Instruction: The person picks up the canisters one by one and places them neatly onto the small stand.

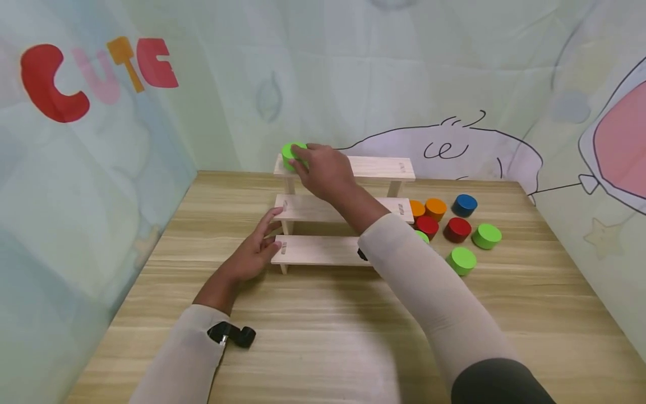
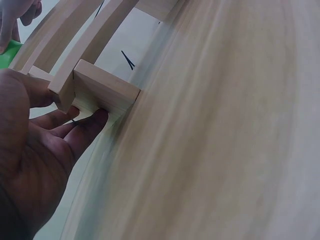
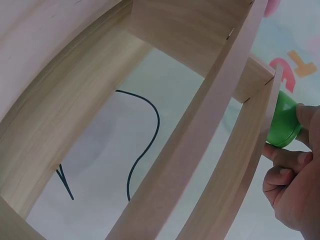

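Note:
A three-step wooden rack [image 1: 323, 249] stands on the table. My right hand [image 1: 328, 171] reaches over it and pinches a green disc [image 1: 289, 156] at the left end of the top step. In the right wrist view, the thumb and fingers [image 3: 286, 160] hold this green disc [image 3: 284, 119] against that step's edge. At the rack's left side, my left hand [image 1: 254, 252] grips the end, with its fingers spread between the middle and bottom steps. In the left wrist view, fingertips [image 2: 100, 116] touch the rack's side panel [image 2: 107, 87].
To the right of the rack lie several loose discs: orange [image 1: 435, 209], blue [image 1: 464, 205], red [image 1: 458, 230] and green [image 1: 487, 236]. My right forearm partly covers another green disc [image 1: 423, 236]. A printed cloth [image 1: 323, 73] hangs behind the table [image 1: 313, 342].

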Available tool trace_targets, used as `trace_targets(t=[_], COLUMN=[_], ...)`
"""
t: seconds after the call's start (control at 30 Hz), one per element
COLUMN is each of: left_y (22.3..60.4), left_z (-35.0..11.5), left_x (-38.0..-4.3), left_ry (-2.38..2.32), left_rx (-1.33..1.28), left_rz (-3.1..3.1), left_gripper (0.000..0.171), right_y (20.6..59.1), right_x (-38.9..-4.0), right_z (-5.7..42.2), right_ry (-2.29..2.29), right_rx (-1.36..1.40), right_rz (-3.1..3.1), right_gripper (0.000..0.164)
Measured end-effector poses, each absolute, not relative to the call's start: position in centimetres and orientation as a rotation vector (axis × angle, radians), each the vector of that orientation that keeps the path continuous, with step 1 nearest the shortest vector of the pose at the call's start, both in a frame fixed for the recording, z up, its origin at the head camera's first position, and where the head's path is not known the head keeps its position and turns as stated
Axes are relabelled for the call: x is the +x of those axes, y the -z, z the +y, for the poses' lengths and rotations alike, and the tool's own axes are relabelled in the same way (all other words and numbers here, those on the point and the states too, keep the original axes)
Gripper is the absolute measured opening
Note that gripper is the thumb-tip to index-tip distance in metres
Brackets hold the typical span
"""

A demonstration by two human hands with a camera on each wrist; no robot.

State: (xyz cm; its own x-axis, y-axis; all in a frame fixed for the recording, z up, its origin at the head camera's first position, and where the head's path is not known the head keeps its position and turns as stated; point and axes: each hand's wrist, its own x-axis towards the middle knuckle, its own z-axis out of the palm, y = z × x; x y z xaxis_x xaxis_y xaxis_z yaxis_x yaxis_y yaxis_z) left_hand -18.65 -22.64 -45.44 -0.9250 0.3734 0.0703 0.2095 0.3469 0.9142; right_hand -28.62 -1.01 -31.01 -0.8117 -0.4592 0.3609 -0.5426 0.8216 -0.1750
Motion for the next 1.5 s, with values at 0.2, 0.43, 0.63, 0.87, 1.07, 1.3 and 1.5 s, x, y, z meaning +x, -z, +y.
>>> trace_targets(t=[0.2,0.43,0.63,0.87,1.07,1.3,1.5], left_y=[45.4,45.6,45.7,45.6,45.6,45.7,45.9], left_z=[-22.5,-22.5,-22.5,-22.6,-22.5,-22.6,-22.7], left_x=[-18.8,-19.0,-18.8,-18.8,-18.8,-18.7,-18.7], left_ry=[-1.627,-1.644,-1.639,-1.628,-1.651,-1.635,-1.633], left_rx=[0.532,0.553,0.551,0.577,0.592,0.569,0.575], left_rz=[2.449,2.442,2.45,2.466,2.448,2.463,2.47], left_gripper=[0.078,0.078,0.078,0.077,0.078,0.077,0.077], right_y=[31.0,30.8,30.7,30.6,30.4,30.4,30.7], right_x=[-28.7,-28.4,-27.9,-27.1,-26.4,-25.4,-24.3], right_z=[-0.6,0.2,1.6,3.7,6.2,9.3,12.1], right_ry=[-0.4,-0.46,-0.507,-0.579,-0.635,-0.681,-0.705], right_rx=[0.759,0.739,0.728,0.707,0.674,0.642,0.61], right_rz=[-2.738,-2.716,-2.695,-2.641,-2.602,-2.528,-2.473], right_gripper=[0.051,0.061,0.061,0.058,0.057,0.055,0.055])
